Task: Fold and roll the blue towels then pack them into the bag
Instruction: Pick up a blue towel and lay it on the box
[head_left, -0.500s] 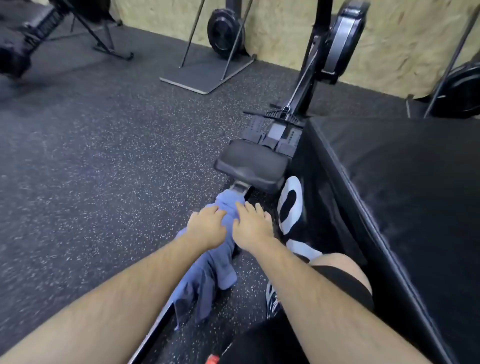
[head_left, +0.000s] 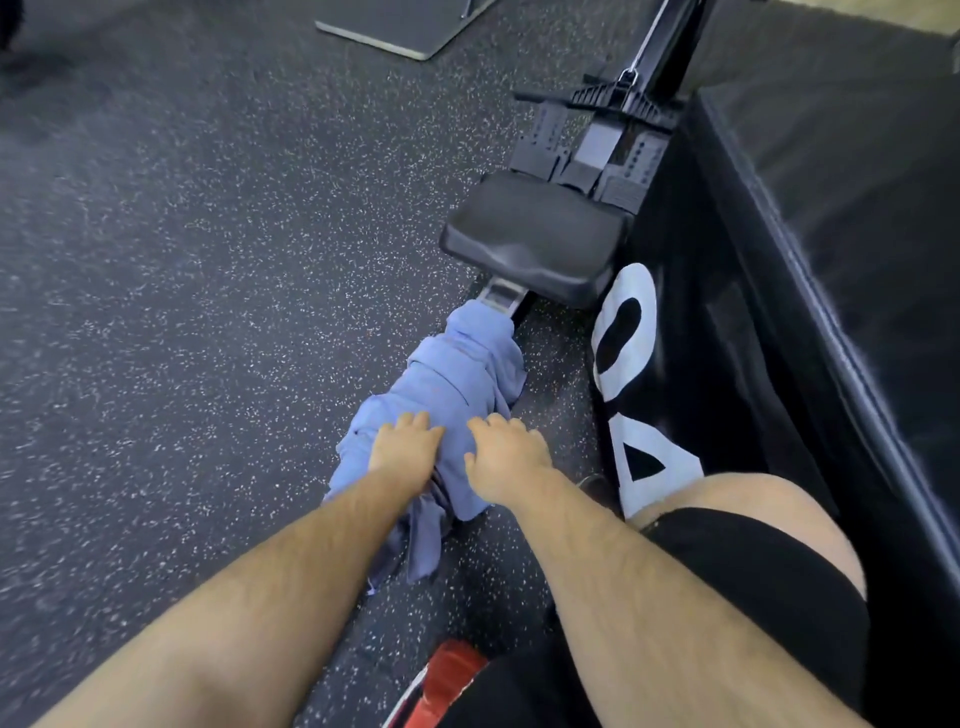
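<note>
A crumpled blue towel (head_left: 457, 364) lies draped over the rail of a rowing machine, just in front of its black seat (head_left: 535, 239). My left hand (head_left: 402, 449) grips the towel's near left part with fingers curled into the cloth. My right hand (head_left: 506, 460) grips the near right part beside it, about a hand's width apart. The towel's loose end hangs down toward me under my left forearm. No bag can be made out for certain.
A big black padded box (head_left: 831, 260) with white numerals stands close on the right, against my bare knee (head_left: 727, 499). The rower's footrests (head_left: 597, 150) lie beyond the seat. Speckled rubber floor (head_left: 208, 312) spreads to the left. A red object (head_left: 452, 670) sits at the bottom edge.
Both hands have slid back toward me along the towel, so more of its far end shows. The view has tipped downward and closer.
</note>
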